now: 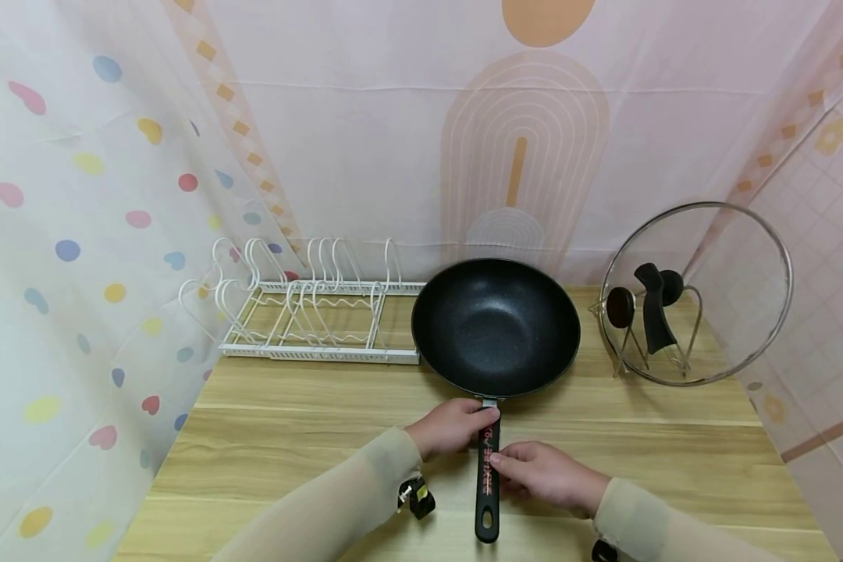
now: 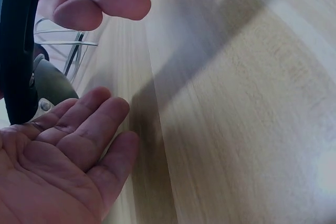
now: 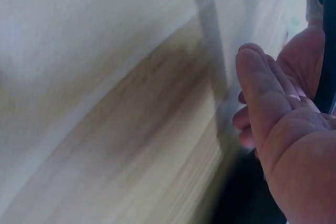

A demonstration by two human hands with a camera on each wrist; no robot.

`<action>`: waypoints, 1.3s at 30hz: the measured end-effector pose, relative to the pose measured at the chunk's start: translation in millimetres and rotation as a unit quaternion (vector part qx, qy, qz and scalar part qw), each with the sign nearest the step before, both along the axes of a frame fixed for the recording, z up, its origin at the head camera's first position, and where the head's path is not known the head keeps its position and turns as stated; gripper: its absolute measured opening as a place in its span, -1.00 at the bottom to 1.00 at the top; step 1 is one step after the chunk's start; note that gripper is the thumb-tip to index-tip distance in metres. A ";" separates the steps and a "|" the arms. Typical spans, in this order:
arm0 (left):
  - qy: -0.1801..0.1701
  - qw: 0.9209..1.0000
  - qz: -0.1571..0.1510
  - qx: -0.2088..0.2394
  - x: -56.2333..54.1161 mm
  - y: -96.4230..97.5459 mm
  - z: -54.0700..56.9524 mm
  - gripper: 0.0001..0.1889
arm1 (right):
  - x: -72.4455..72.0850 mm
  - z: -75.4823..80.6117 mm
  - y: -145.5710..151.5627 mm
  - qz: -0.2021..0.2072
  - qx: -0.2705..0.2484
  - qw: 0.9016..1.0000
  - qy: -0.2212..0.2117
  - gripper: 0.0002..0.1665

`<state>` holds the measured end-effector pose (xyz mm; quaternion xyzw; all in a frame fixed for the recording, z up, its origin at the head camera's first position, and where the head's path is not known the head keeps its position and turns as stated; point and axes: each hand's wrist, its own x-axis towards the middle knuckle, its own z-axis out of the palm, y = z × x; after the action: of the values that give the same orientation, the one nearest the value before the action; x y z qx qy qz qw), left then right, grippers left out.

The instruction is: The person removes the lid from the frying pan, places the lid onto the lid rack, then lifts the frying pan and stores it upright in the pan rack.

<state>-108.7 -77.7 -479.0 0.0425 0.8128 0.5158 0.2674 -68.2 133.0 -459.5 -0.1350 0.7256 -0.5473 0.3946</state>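
Two hands are applied to the handle (image 1: 488, 511) of the black pan (image 1: 495, 328), located toward twelve o'clock on the table (image 1: 274, 445), handle at six. The handle is pinched near the pan by the left hand (image 1: 451, 428), and lower down by the right hand (image 1: 553, 474); spare fingers are loosely extended. The white rack (image 1: 344, 354) is positioned at nine o'clock, the glass lid (image 1: 738, 312) at three. Pan positioning is judged to be in hand; for any further move, an even two-handed grip should be maintained.
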 end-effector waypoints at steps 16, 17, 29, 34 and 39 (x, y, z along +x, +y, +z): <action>-0.121 0.983 0.021 0.136 -8.3 5.2 -6.1 -0.49 | 9.3 -5.9 -14.8 -0.018 -0.037 0.997 -0.070 -0.63; -0.125 0.982 0.023 0.142 -8.8 5.5 -6.8 -0.48 | 9.7 -5.8 -15.5 -0.019 -0.038 0.996 -0.074 -0.64; -0.204 0.952 0.042 0.224 -11.5 8.7 -7.1 -0.40 | 10.0 -4.8 -19.1 -0.033 -0.054 0.991 -0.121 -0.59; -0.238 0.933 0.050 0.266 -13.6 8.8 -7.6 -0.37 | 10.7 -5.4 -19.8 -0.051 -0.057 0.988 -0.136 -0.59; -0.270 0.910 0.067 0.308 -14.8 10.3 -6.7 -0.38 | 11.0 -6.2 -20.6 -0.060 -0.084 0.982 -0.160 -0.63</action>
<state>-123.5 -67.4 -485.7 -0.0726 0.5111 0.7489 0.4155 -57.2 112.4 -465.8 -0.0350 0.6111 -0.6438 0.4593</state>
